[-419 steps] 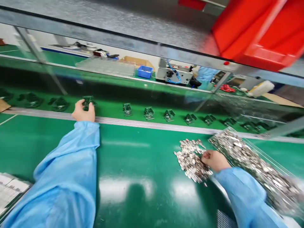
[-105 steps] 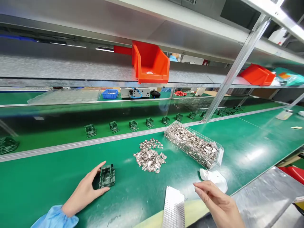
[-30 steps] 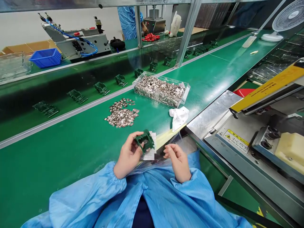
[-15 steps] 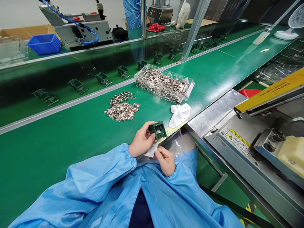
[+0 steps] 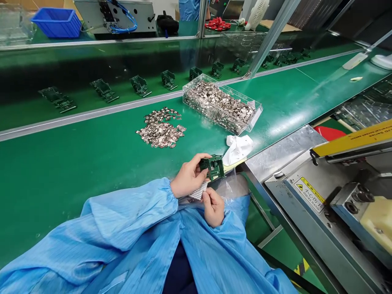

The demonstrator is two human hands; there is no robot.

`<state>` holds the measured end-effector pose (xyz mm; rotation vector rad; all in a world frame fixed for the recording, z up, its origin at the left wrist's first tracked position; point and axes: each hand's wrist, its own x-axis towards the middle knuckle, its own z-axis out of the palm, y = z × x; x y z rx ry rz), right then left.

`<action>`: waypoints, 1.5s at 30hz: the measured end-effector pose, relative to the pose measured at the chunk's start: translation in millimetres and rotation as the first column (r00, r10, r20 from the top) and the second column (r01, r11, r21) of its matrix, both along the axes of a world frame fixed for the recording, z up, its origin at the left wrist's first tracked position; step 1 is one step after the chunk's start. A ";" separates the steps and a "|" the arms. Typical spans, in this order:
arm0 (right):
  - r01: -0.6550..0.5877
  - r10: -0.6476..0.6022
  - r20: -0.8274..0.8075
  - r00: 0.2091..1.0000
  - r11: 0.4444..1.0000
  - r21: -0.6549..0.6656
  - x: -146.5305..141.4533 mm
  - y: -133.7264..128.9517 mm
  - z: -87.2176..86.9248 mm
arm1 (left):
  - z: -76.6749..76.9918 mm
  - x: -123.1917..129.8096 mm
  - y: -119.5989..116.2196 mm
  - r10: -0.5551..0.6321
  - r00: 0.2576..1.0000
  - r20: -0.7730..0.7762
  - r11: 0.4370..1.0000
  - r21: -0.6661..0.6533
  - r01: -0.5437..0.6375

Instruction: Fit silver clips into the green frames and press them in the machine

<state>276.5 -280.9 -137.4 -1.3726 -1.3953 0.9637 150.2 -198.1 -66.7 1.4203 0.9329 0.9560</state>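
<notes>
My left hand point(image 5: 188, 178) is closed round a dark green plastic frame point(image 5: 217, 166), its open, boxy side turned up. Just below it, a white sheet point(image 5: 198, 192) with fine rows of marks sticks out under the left palm. My right hand point(image 5: 213, 209) pinches the near right edge of this sheet between thumb and fingers. Whether the left hand also grips the sheet is hidden. A clear plastic bag point(image 5: 229, 190) lies over my lap beside the hands. Beyond them, a crumpled white cloth point(image 5: 238, 149) rests at the bench edge.
A loose pile of small metal pieces point(image 5: 161, 134) lies on the green bench point(image 5: 76, 163). Behind it stands a clear bin point(image 5: 255, 118) full of similar pieces. Several green frames point(image 5: 104, 90) line the lower strip behind the rail. A machine with a warning label point(image 5: 309, 195) stands at right.
The view has tilted down and shifted left. The green frame has turned slightly in my left hand. My right hand still pinches the sheet.
</notes>
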 end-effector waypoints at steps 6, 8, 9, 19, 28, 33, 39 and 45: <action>-0.128 0.160 0.211 0.964 0.979 -0.157 20.7 8.3 -8.1 | -2.8 -1.9 1.5 0.008 0.999 0.054 0.999 -0.035 -0.006; -0.138 0.189 0.251 0.949 0.968 -0.208 28.3 9.6 -3.5 | -5.8 -2.6 1.0 0.015 0.995 0.096 0.999 -0.052 -0.010; -0.130 0.189 0.267 0.945 0.966 -0.223 32.2 9.9 1.2 | -7.7 -3.0 0.5 0.025 0.993 0.114 0.998 -0.055 -0.019; 0.104 -0.109 0.049 0.993 0.991 0.087 37.3 23.3 86.3 | -15.9 -8.6 -6.0 0.074 0.994 0.076 0.994 0.078 -0.080; 0.249 -0.303 0.124 0.945 0.911 0.327 -2.4 46.3 81.4 | 1.3 -9.5 -12.0 0.077 0.996 -0.036 0.984 0.167 -0.070; 0.279 -0.300 0.057 0.952 0.929 0.242 -4.1 44.8 78.5 | 3.4 -10.1 -15.2 0.092 0.992 -0.082 0.968 0.242 -0.069; 0.216 -0.180 -0.282 0.942 0.971 0.103 -2.7 48.2 69.1 | 0.2 -13.5 -15.4 0.046 0.992 -0.113 0.961 0.275 -0.013; -0.028 0.056 -0.144 0.988 0.982 0.189 45.9 24.3 91.1 | 25.7 -14.6 -17.5 -0.089 0.988 -0.126 0.987 0.126 0.104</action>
